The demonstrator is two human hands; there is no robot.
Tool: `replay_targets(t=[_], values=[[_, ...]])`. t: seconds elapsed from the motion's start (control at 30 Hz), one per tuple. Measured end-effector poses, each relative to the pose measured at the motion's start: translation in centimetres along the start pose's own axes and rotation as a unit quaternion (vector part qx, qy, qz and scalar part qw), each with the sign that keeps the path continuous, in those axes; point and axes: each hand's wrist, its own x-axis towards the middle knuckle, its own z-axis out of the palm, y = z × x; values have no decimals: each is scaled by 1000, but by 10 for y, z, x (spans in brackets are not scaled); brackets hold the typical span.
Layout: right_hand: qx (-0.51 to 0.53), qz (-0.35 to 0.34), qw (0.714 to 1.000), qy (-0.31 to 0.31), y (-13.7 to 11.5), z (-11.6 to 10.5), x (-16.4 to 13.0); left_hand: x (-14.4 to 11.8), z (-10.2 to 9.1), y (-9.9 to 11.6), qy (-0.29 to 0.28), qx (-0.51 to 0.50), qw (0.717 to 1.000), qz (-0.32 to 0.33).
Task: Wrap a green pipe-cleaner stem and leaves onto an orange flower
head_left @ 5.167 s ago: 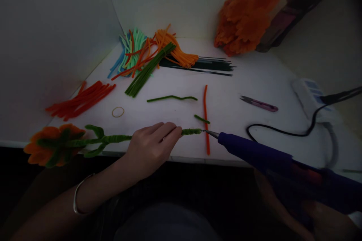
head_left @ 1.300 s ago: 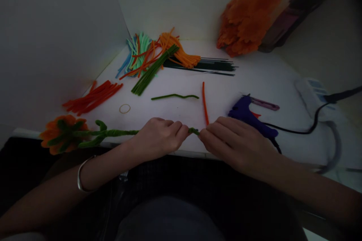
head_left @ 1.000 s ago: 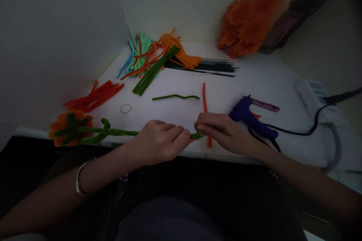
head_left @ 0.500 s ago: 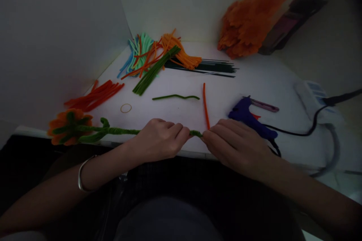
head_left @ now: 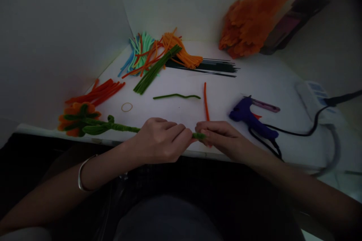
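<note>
An orange pipe-cleaner flower with green leaves lies to the left, its back turned toward me. Its green fuzzy stem runs right along the table's front edge. My left hand is closed around the stem, knuckles up. At the stem's right end, my right hand pinches the tip between thumb and fingers. A single orange-red pipe cleaner lies just beyond the right hand, its near end hidden by it. Farther up lies one green pipe cleaner, slightly bent.
Bundles of red, green and orange pipe cleaners lie at the back left, near dark wire stems. A blue glue gun with a cord, a utility knife and a power strip are right. Orange flowers stand behind.
The flower head has shifted right and slightly up, and the stem has turned. My right hand has changed from knuckles up to a pinch at the stem's end.
</note>
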Motion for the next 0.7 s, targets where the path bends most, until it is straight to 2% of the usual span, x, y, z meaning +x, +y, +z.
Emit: replay_targets(t=[0.07,0.13,0.2,0.27,0.33,0.4,0.47,0.5,0.57,0.7], values=[[87,15,995,41,9,14,-5,2,0,-3,11,23,999,-23],[99,28,992,71,9,25,-11,3,-1,-7,23,51,997,-52],[29,26,996,86,3,29,-18,4,-3,-10,23,57,995,-79],[-98,-9,989,115,-5,24,-22,5,-6,-12,-6,16,996,-93],[-247,-74,950,176,-11,14,-22,7,-10,-12,-48,-54,992,-106],[-366,-161,887,231,-12,2,-18,11,-15,-13,-89,-134,980,-118],[-428,-249,833,247,-9,-5,-12,16,-20,-16,-127,-209,961,-127],[-439,-284,817,241,-8,-7,-9,20,-22,-18,-146,-246,949,-129],[-441,-325,803,234,-6,-8,-4,25,-25,-23,-182,-310,924,-132],[-415,-354,808,222,-9,-5,0,31,-27,-28,-231,-398,875,-150]])
